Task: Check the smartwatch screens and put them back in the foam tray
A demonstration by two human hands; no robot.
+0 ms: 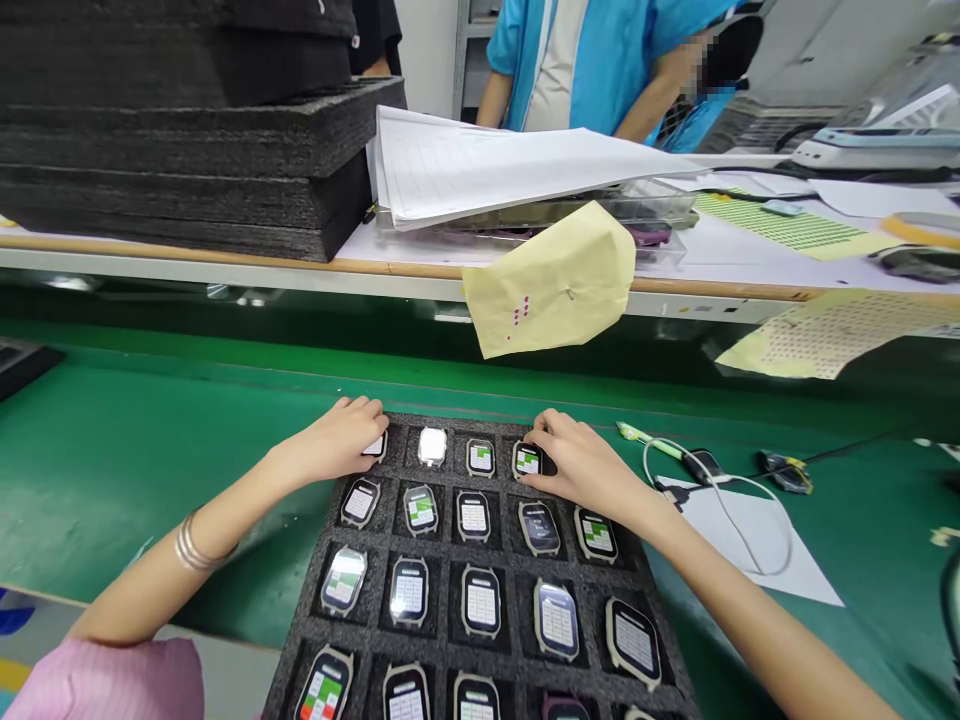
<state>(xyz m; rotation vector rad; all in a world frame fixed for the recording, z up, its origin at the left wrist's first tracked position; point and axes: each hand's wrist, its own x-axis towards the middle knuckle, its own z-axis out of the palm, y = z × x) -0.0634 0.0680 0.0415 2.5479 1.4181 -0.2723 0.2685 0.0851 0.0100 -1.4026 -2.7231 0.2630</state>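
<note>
A black foam tray point(450, 560) lies on the green belt in front of me, with several watch bodies point(473, 516) sitting screen-up in its pockets. My left hand point(341, 440) rests on the tray's far left corner, fingers curled over the watch body in that pocket point(376, 446). My right hand point(581, 460) lies at the far right corner, its fingertips pinching a watch body with a green and white screen point(527, 460). A silver bangle point(191, 545) sits on my left forearm.
A stack of black foam trays point(187, 130) stands on the shelf at the back left. White papers point(487, 165), a yellow sheet point(551, 280) and label sheets point(832, 330) lie along the shelf. A cable and connectors point(705, 470) lie right of the tray. A person in blue point(600, 60) stands behind.
</note>
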